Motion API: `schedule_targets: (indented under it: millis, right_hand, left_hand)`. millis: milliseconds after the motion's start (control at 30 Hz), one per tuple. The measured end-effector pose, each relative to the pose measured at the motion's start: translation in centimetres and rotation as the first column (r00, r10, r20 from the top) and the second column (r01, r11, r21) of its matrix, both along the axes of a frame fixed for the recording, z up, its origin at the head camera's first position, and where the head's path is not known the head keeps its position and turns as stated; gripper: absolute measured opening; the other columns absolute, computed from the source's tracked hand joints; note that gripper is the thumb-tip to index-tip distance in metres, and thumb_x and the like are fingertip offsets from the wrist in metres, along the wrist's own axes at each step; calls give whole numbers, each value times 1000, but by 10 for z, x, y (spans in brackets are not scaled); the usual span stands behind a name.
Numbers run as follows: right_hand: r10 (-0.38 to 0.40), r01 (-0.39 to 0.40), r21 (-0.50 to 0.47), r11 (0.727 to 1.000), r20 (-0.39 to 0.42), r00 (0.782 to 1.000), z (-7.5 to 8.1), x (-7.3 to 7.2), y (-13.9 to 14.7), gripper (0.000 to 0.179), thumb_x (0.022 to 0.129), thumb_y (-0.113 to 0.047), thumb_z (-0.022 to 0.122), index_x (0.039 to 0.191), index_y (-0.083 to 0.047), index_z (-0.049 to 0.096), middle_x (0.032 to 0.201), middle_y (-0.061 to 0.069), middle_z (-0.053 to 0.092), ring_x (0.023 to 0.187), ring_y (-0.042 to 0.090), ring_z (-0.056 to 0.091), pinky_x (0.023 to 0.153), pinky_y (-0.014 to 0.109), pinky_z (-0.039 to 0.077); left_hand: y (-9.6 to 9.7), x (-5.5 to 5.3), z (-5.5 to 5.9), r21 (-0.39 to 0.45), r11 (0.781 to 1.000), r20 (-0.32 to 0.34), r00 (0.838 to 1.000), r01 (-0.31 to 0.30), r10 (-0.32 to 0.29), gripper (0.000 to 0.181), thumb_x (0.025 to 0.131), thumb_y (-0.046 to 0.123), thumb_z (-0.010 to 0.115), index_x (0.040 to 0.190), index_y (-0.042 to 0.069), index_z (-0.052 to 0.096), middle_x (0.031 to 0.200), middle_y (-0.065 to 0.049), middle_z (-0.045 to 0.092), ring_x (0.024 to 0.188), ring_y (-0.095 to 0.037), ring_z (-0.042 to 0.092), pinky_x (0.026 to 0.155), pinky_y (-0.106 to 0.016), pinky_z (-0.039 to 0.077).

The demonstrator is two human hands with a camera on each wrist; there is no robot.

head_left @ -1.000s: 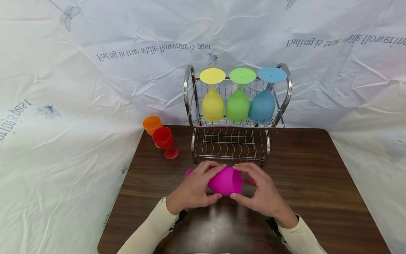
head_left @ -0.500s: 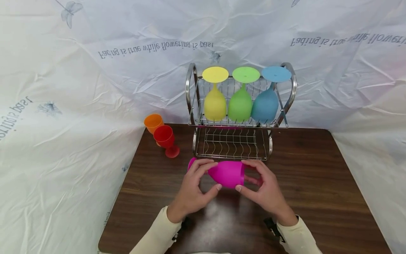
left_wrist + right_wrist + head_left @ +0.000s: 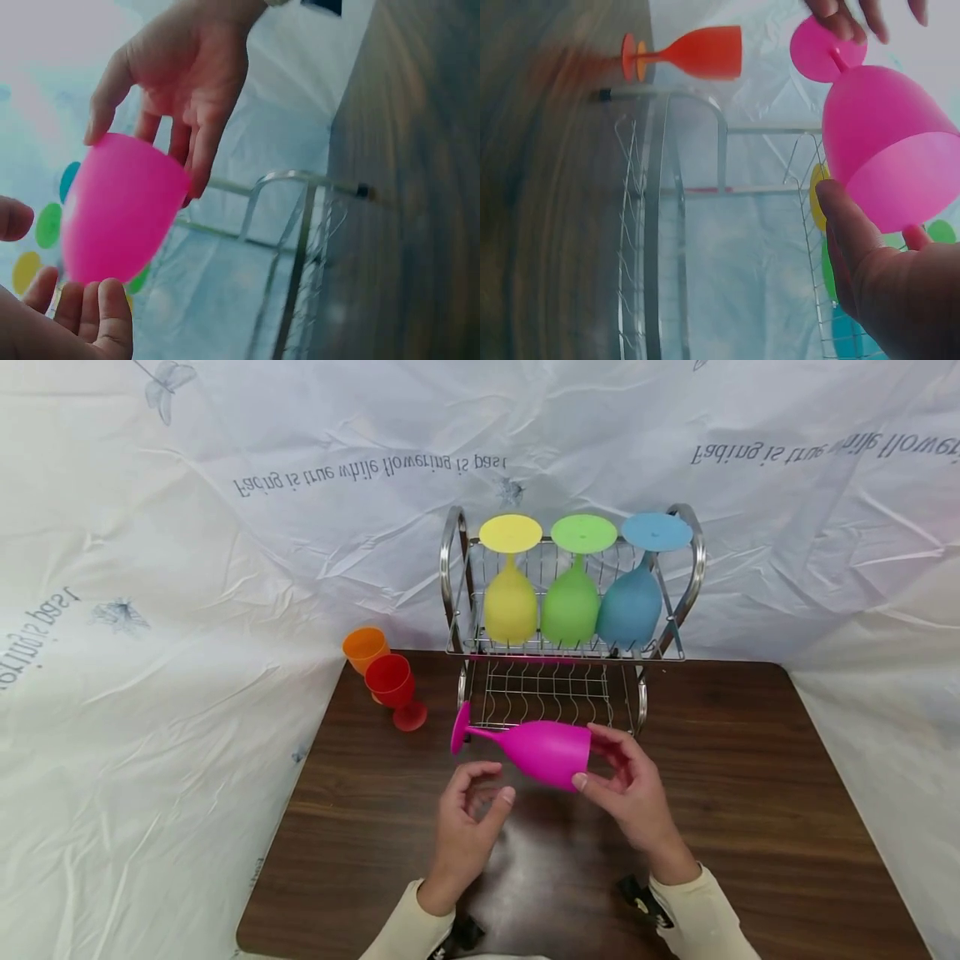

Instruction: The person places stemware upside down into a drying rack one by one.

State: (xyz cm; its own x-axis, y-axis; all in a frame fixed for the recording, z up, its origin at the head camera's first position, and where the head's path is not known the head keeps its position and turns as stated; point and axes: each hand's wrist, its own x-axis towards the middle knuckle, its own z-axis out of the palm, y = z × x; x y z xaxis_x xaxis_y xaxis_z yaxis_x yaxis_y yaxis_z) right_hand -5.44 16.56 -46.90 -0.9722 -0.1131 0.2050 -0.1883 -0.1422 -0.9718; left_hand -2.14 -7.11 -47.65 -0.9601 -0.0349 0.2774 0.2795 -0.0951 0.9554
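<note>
A magenta plastic goblet (image 3: 546,750) lies on its side in the air in front of the rack, its foot to the left and its mouth to the right. My right hand (image 3: 636,793) pinches its bowl near the rim between thumb and fingers. Just below the stem, my left hand (image 3: 471,822) stands apart from the goblet with loosely bent fingers and nothing in them. In the right wrist view the goblet's open mouth (image 3: 907,180) faces the camera, with the right thumb (image 3: 847,221) at its rim.
A two-tier metal dish rack (image 3: 643,693) stands at the back of the wooden table (image 3: 750,793). Upside down on its upper tier are a yellow goblet (image 3: 510,610), a green goblet (image 3: 570,610) and a blue goblet (image 3: 630,610). An orange goblet (image 3: 363,645) and a red goblet (image 3: 390,681) stand left.
My left hand has let go of the magenta goblet and drawn down from it. The right hand still holds the goblet, now slightly farther right, its foot end raised.
</note>
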Motion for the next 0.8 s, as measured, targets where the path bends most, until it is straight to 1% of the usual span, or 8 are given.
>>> schedule_targets:
  millis: [67,133,233,333,400,467,600,800]
  right_hand:
    - [11,-10,-55,998,22,1000,0,0,-1,64,90,16,68,150,5,47,138,6,58,123,18,63,87,32,64]
    - [37,-32,-124,992,42,998,-1,1,-3,62,93,15,65,150,4,46,136,6,58,122,17,65,88,32,64]
    - [91,-70,-247,966,75,993,-1,3,-7,58,97,13,59,152,4,43,135,6,59,121,16,67,92,33,63]
    - [140,-98,-346,933,98,985,-1,5,-11,55,99,10,55,152,1,43,134,7,60,119,17,68,94,32,63]
    - [167,-114,-384,916,106,980,-1,6,-14,52,101,8,53,152,-1,44,135,7,60,118,17,67,93,32,63]
    - [183,-125,-401,908,109,977,0,8,-16,50,103,6,52,151,-4,45,136,7,60,117,17,66,92,31,63]
    - [203,-138,-416,899,116,972,0,10,-19,46,104,3,50,149,-8,47,137,6,60,116,18,66,91,32,63]
    - [215,-153,-411,899,109,971,-1,11,-23,46,104,4,51,148,-7,48,137,6,60,115,17,66,90,31,63]
  left_hand:
    - [2,-1,-2,74,997,92,996,10,-17,35,95,-3,72,128,-5,61,128,-18,64,119,-15,66,92,-29,62]
    - [5,-2,-3,156,988,160,986,22,-47,43,95,-1,73,134,-6,57,133,-18,63,123,-17,66,95,-27,61]
    - [8,-6,-5,273,960,194,974,57,-113,55,95,0,74,143,-5,50,140,-17,60,128,-20,64,100,-28,59]
    - [11,-10,-6,375,920,164,970,109,-181,65,93,0,75,150,-6,43,141,-13,58,130,-21,62,105,-33,58]
    - [13,-12,-6,418,897,136,967,143,-218,69,93,0,76,152,-6,41,141,-10,58,129,-19,61,105,-35,58]
    - [15,-13,-5,444,880,108,965,169,-240,74,92,1,78,154,-5,39,143,-9,57,130,-18,61,105,-34,58]
    - [18,-16,-4,461,866,66,966,193,-250,79,90,2,81,155,-5,37,145,-9,56,132,-18,60,103,-30,59]
    - [20,-19,-5,475,862,55,972,176,-228,78,90,1,81,155,-5,38,142,-9,57,131,-20,62,107,-34,56]
